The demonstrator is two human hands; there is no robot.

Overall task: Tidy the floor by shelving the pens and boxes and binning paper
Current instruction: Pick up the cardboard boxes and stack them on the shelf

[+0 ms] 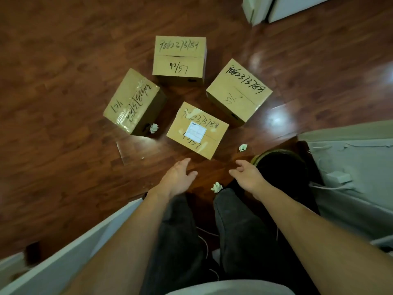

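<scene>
The bin (280, 167) is partly hidden behind the right hand (247, 174) and a trouser leg. Four cardboard boxes stand on the wooden floor (63, 81); the nearest box (197, 129) carries a white label, illegible, and handwritten digits; the far box (179, 57) reads "57". Crumpled paper balls lie at (217, 186), (243, 147) and (154, 128). The left hand (177, 177) and the right reach forward, each grip spread, holding nothing.

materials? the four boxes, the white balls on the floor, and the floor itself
Boxes, e.g. the labelled one: corrugated cardboard by the look, matte tan, folded flaps, marker writing, glossy tape patches.
White balls, e.g. the one by the knee: crumpled paper, creased and matte.
Floor: dark wood-grain planks, glossy with light glare; laminate or varnished wood, cannot tell which.
</scene>
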